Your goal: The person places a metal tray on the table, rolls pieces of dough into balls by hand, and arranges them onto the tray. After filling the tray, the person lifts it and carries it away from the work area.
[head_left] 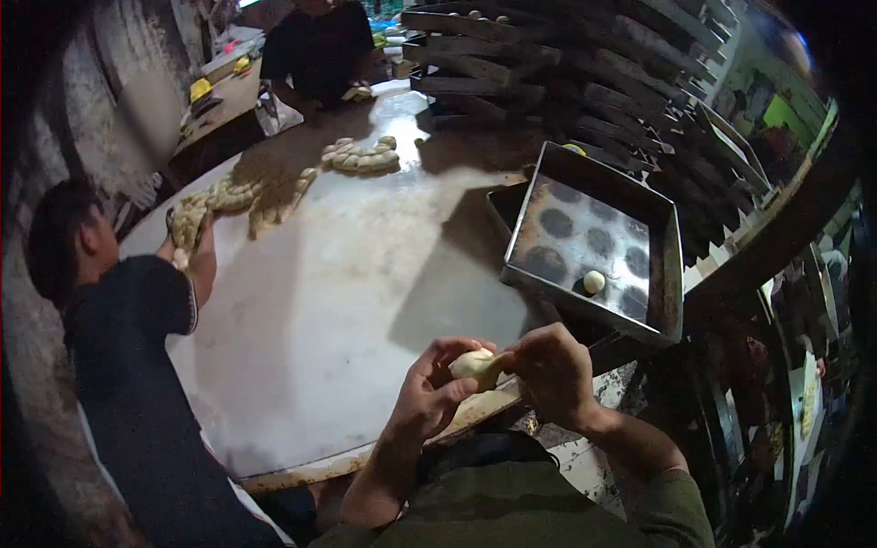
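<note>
A pale piece of dough [475,365] is between my two hands, above the near edge of the table. My left hand [431,388] curls round its left side, with the thumb in front. From the right, my right hand [553,373] pinches the drawn-out end of the dough. Most of the right fingertips are hidden behind the back of that hand. Beyond my right hand, a square metal baking tray [598,315] is tilted at the table's right edge. One round dough ball [594,281] lies in it, among dark round marks on its bottom.
The round pale table [320,301] spreads ahead. A co-worker [137,338] at the left handles a dough cluster [189,219]; another person [320,55] stands across. More dough pieces [361,155] lie at the far side. Stacked trays [548,73] rise at the back right.
</note>
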Tool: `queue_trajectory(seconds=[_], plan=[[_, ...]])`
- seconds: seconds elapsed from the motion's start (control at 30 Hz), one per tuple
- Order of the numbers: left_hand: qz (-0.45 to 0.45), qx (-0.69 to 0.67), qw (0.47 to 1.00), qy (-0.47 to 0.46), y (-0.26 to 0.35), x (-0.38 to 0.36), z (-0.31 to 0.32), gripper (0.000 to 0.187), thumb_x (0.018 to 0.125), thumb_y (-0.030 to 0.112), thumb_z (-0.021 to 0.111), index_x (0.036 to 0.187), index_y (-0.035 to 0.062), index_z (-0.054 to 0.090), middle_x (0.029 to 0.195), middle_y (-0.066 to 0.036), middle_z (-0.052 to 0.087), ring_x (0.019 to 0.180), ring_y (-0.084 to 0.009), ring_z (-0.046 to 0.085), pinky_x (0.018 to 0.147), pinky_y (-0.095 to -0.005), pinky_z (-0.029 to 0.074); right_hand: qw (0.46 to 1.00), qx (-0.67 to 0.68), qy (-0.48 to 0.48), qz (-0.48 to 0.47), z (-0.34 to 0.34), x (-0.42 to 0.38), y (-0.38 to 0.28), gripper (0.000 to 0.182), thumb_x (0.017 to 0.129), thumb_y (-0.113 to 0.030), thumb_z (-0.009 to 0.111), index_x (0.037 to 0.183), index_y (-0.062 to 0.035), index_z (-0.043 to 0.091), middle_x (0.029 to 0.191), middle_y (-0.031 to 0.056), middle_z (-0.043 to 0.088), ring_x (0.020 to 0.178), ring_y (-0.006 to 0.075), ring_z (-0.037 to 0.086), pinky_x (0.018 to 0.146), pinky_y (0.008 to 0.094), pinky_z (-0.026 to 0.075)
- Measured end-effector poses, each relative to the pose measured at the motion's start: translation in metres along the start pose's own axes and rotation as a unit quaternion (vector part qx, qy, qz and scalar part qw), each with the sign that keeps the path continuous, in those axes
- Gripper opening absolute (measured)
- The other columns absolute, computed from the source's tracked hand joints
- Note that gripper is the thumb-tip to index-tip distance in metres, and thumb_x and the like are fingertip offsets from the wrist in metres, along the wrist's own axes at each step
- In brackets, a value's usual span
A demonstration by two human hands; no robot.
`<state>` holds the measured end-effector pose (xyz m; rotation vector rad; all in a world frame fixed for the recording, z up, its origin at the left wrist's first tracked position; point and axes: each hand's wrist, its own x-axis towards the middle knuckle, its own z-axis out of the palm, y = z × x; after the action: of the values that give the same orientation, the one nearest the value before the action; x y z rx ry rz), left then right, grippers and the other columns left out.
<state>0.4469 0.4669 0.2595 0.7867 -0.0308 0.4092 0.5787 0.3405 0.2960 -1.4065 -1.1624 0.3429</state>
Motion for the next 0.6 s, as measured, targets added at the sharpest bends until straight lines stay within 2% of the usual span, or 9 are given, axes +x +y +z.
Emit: queue_trajectory(seconds=[0.07,0.17,0.3,0.4,0.43,0.47,0.53,0.57,0.6], plan=[[-0.018,0.006,1.000,0.020,-0.008,0.022,0.009,0.039,0.081,0.008,0.065,0.115,0.0008,0.046,0.117,-0.016,0.051,0.107,-0.0228,0.053,0.094,-0.0359,0.046,0.998,-0.036,0.033,-0.045,-0.016,-0.003,0.017,0.024,0.080,-0.001,0.067,0.097,-0.0001,0.050,0.087,0.0120,0.064,0.080,0.0158,0.062,0.066,0.0279,0.052],[-0.038,0.019,0.999,0.033,-0.025,0.055,0.028,0.041,0.081,0.015,0.066,0.114,-0.0005,0.047,0.114,-0.017,0.053,0.104,-0.0232,0.055,0.091,-0.0360,0.047,0.943,-0.222,0.049,-0.242,-0.053,0.005,0.014,0.035,0.073,-0.002,0.071,0.105,-0.0004,0.056,0.088,0.0075,0.064,0.079,0.0234,0.059,0.067,0.0301,0.048],[-0.094,0.070,0.992,0.038,-0.052,0.114,0.062,0.043,0.079,0.017,0.066,0.112,-0.0026,0.047,0.110,-0.017,0.055,0.098,-0.0217,0.058,0.089,-0.0345,0.048,0.927,-0.282,0.067,-0.239,-0.112,0.000,0.034,0.038,0.067,-0.003,0.070,0.103,-0.0047,0.060,0.093,0.0060,0.064,0.086,0.0234,0.053,0.078,0.0318,0.037],[-0.120,0.098,0.986,0.067,-0.076,0.160,0.081,0.038,0.080,0.013,0.063,0.110,-0.0042,0.047,0.107,-0.015,0.056,0.094,-0.0197,0.058,0.086,-0.0324,0.049,0.914,-0.333,0.136,-0.185,-0.145,-0.005,0.059,0.037,0.068,-0.004,0.070,0.103,-0.0054,0.060,0.095,0.0064,0.064,0.090,0.0237,0.052,0.079,0.0332,0.036],[-0.094,0.204,0.972,0.073,-0.087,0.179,0.076,0.035,0.081,0.012,0.062,0.109,-0.0034,0.049,0.108,-0.015,0.057,0.094,-0.0193,0.058,0.085,-0.0312,0.049,0.916,-0.342,0.131,-0.166,-0.155,-0.009,0.067,0.038,0.069,-0.004,0.069,0.105,-0.0056,0.059,0.098,0.0072,0.063,0.093,0.0243,0.052,0.080,0.0343,0.037],[-0.068,0.308,0.946,0.078,-0.098,0.197,0.069,0.032,0.082,0.012,0.061,0.108,-0.0026,0.050,0.108,-0.014,0.057,0.094,-0.0189,0.058,0.083,-0.0301,0.049,0.916,-0.350,0.126,-0.148,-0.165,-0.012,0.076,0.039,0.070,-0.004,0.069,0.108,-0.0058,0.058,0.100,0.0079,0.062,0.095,0.0249,0.052,0.080,0.0354,0.038],[-0.066,0.620,0.781,0.024,-0.104,0.244,0.041,0.031,0.079,0.012,0.062,0.106,0.0003,0.053,0.104,-0.014,0.056,0.095,-0.0235,0.056,0.084,-0.0320,0.046,0.966,-0.238,0.071,-0.070,-0.177,-0.030,0.086,0.043,0.075,-0.004,0.067,0.116,-0.0045,0.052,0.106,0.0104,0.059,0.100,0.0266,0.052,0.086,0.0380,0.040],[-0.071,0.623,0.778,0.030,-0.112,0.260,0.022,0.031,0.079,0.012,0.062,0.106,0.0003,0.053,0.104,-0.014,0.056,0.095,-0.0235,0.056,0.084,-0.0320,0.046,0.995,-0.079,0.065,0.019,-0.180,-0.046,0.091,0.043,0.081,-0.005,0.063,0.120,-0.0034,0.045,0.106,0.0129,0.058,0.101,0.0269,0.054,0.090,0.0401,0.041],[-0.037,0.725,0.686,-0.041,-0.121,0.275,0.000,0.033,0.076,0.011,0.063,0.106,0.0026,0.054,0.103,-0.015,0.054,0.096,-0.0272,0.055,0.085,-0.0340,0.045,0.995,-0.072,0.062,0.019,-0.185,-0.056,0.091,0.043,0.081,-0.005,0.063,0.120,-0.0034,0.045,0.106,0.0129,0.058,0.101,0.0269,0.054,0.090,0.0401,0.041]])
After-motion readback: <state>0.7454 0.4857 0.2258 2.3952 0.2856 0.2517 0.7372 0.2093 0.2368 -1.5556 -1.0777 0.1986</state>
